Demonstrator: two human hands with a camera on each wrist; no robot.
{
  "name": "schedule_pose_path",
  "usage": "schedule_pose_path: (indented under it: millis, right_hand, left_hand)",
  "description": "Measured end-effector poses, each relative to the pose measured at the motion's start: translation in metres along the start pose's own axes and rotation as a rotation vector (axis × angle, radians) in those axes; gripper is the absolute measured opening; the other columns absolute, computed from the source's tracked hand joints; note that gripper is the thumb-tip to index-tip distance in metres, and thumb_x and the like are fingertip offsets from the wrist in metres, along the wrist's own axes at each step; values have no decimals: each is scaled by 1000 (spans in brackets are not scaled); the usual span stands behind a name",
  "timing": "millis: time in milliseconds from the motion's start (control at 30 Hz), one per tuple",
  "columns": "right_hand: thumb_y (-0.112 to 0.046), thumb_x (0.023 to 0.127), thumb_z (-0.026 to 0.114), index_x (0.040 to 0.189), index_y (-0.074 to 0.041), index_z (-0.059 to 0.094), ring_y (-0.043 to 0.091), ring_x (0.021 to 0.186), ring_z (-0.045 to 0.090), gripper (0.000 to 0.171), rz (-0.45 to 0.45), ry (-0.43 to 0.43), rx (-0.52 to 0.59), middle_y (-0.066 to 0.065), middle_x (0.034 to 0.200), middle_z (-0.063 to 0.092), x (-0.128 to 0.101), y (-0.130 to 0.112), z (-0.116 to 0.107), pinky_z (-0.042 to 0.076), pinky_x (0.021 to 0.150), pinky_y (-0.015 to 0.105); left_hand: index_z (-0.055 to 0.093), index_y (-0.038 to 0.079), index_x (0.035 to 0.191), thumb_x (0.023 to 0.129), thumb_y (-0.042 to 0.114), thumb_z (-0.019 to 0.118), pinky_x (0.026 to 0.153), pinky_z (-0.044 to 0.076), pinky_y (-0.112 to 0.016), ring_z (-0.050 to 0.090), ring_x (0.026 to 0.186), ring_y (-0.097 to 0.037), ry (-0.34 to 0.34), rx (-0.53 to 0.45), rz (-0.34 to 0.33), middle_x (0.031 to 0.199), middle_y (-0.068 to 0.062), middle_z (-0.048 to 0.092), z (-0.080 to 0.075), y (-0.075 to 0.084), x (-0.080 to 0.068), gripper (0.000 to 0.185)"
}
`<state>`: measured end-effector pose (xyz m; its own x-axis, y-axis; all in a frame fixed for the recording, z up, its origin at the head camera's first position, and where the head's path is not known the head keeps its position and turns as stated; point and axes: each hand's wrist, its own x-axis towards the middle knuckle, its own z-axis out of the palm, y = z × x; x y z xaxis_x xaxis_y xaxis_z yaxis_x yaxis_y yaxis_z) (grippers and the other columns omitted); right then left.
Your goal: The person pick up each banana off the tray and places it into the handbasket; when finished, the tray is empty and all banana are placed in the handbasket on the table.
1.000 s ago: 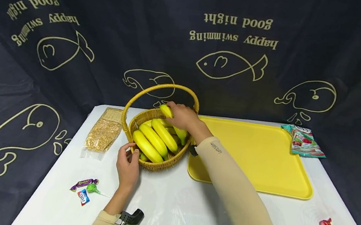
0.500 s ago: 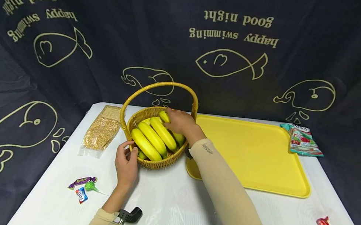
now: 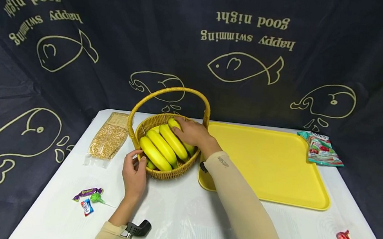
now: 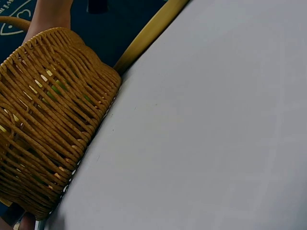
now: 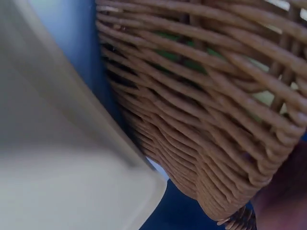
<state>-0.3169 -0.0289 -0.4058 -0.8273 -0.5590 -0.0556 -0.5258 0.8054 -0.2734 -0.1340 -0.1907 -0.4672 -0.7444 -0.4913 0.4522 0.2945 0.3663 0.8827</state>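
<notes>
A wicker basket point(image 3: 167, 175) with a tall arched handle stands on the white table, holding several yellow bananas point(image 3: 163, 148). At its front left, my left hand point(image 3: 134, 178) holds the rim between thumb and fingers. My right hand point(image 3: 193, 132) reaches over the right rim and grips a banana point(image 3: 175, 124) at the back right of the pile; the hand hides part of it. The left wrist view is filled at left by the basket's woven side point(image 4: 57, 110). In the right wrist view the wicker wall point(image 5: 201, 96) hides the right hand's fingers.
A yellow tray point(image 3: 264, 163) lies right of the basket, with a teal snack bag point(image 3: 320, 149) over its back right corner. A packet of yellow grains point(image 3: 107, 137) lies left. Nearer are wrapped candies point(image 3: 87, 207), a green lollipop point(image 3: 96, 198) and a red one point(image 3: 343, 237).
My right hand has lowered the banana from above the pile down among the others, then shifted slightly to the right. The left hand keeps its place at the rim. The head view has shifted slightly.
</notes>
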Motion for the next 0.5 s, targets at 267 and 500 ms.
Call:
schedule_pose_path:
  millis: [267,500]
  right_hand:
    - [-62,96,33,151,-26,29,27,110,58,66,-28,113,-12,6,139,51,-15,6,-7,46,88,46]
    - [-51,96,49,151,-22,29,21,95,60,65,-101,242,40,7,133,52,-54,19,-19,51,74,40]
  left_hand:
    - [57,-4,118,94,1,53,84,45,-46,56,104,-36,2,-14,0,121,-21,55,5,-18,3,25]
    - [61,7,117,95,11,56,84,45,-39,54,106,-25,19,15,4,119,-10,54,7,-45,4,23]
